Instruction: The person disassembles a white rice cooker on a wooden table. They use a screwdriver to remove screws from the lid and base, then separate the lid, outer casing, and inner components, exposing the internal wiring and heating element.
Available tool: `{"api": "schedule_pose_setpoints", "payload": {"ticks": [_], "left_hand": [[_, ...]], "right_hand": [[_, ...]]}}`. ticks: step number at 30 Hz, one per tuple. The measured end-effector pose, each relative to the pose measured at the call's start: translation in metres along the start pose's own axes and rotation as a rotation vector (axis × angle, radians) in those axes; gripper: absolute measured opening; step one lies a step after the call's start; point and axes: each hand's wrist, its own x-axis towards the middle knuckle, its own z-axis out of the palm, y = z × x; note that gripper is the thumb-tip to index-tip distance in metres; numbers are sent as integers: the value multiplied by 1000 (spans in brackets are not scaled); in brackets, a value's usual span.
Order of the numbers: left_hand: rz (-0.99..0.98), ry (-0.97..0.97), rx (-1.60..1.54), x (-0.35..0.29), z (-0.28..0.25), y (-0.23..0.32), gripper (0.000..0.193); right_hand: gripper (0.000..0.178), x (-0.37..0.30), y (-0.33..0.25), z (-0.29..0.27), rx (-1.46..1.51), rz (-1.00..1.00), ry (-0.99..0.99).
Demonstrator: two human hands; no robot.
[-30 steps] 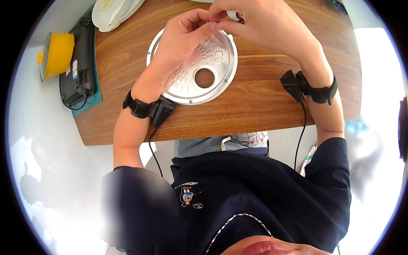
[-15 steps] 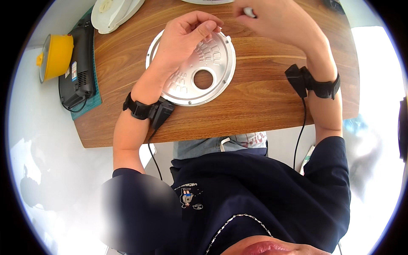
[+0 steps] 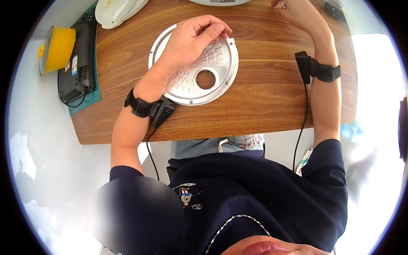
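A round silvery metal plate [image 3: 226, 74] lies flat on the wooden table, with a circular hole, raised patterns and small screws around its rim. Over its far left part rests my left hand [image 3: 191, 40], thumb and fingers curled together; whatever they may hold is hidden. Whether this hand touches the plate is unclear. Off to the far right, partly cut by the top edge, my right hand [image 3: 299, 15] is closed around a small whitish piece [image 3: 283, 5], too little of which shows to name.
The wooden table [image 3: 272, 102] has a white plastic cover [image 3: 123, 12] at far left and a white rounded object [image 3: 220, 2] at the far edge. Left are a black device [image 3: 78, 72], yellow pot [image 3: 60, 49] and green mat [image 3: 87, 104]. Cables [image 3: 302, 123] hang from both wristbands.
My right hand has moved away to the far right, still with the whitish piece. My left hand stays over the plate. The whole view has shifted slightly.
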Motion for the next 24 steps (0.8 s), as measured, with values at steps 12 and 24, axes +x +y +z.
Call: {"api": "schedule_pose_setpoints", "payload": {"ticks": [12,24], "left_hand": [[59,-441,677,-16,-1,37,64],[244,-293,793,-18,8,30,65]], "right_hand": [[20,-30,-54,-60,551,-34,572],[29,-62,-123,-43,1042,-483,554]]}}
